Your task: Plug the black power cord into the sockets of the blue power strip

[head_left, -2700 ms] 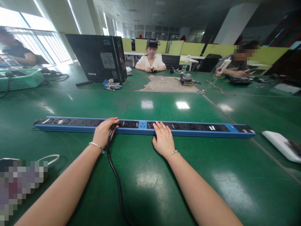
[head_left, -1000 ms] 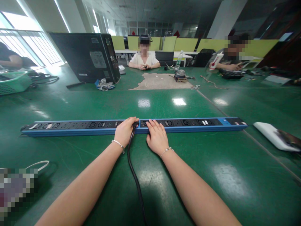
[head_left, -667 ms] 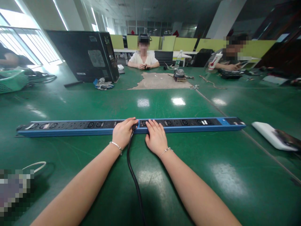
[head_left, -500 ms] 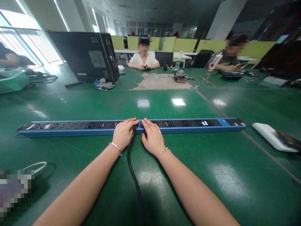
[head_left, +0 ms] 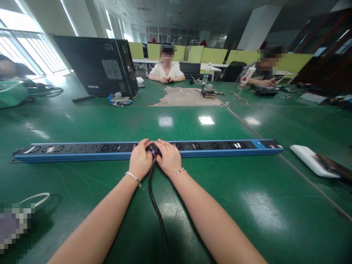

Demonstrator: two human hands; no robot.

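Note:
A long blue and black power strip (head_left: 82,156), with rows of sockets on its upper face, lies across the green table. At its middle a black power plug (head_left: 156,149) stands against the socket face, and its cord (head_left: 155,201) runs down toward me. My right hand (head_left: 169,158) has its thumb and fingers closed around the plug. Just left of it, my left hand (head_left: 140,159) grips the strip with curled fingers, its fingertips close beside the plug. Fingers hide the plug's front end, so how far it sits in the socket cannot be seen.
A white device (head_left: 310,159) lies beyond the strip's right end. Farther back are a black computer case (head_left: 110,69), gloves (head_left: 119,99), a bottle (head_left: 207,73) and a green basket (head_left: 12,93). One person (head_left: 166,71) sits opposite; others are at both sides.
My right hand has moved left from the strip onto the plug. My left hand has shifted slightly left, off the plug and onto the strip. The view has turned slightly right.

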